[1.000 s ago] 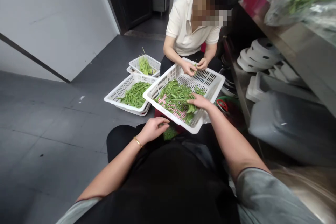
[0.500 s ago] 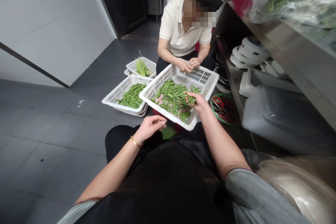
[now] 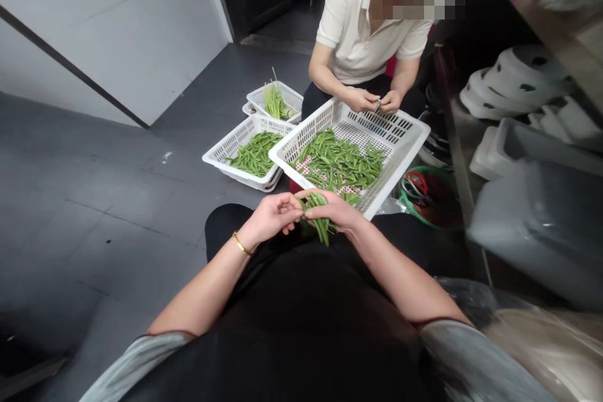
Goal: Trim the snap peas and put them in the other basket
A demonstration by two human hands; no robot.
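Observation:
My right hand (image 3: pixel 333 208) is closed round a small bunch of green pea pods (image 3: pixel 321 229), whose ends hang below the fingers. Against it, my left hand (image 3: pixel 276 217) pinches with thumb and forefinger at the end of a pod; the fingertips of both hands meet there. Just beyond is a white slotted basket (image 3: pixel 407 138) with many loose pea pods (image 3: pixel 336 157) spread over its perforated bottom. A gold bracelet (image 3: pixel 241 244) circles my left wrist.
Across the basket sits a person in a white shirt (image 3: pixel 351 19), both hands together at its far rim. Left of it stand another basket of pods (image 3: pixel 219 157) and one with long green stems (image 3: pixel 277 102). At right are grey bins (image 3: pixel 537 220) and a green-rimmed basket (image 3: pixel 433 220).
My right hand has drawn back from the basket with a bunch of pea pods and met my left hand near my lap. The view has shifted to the left and down.

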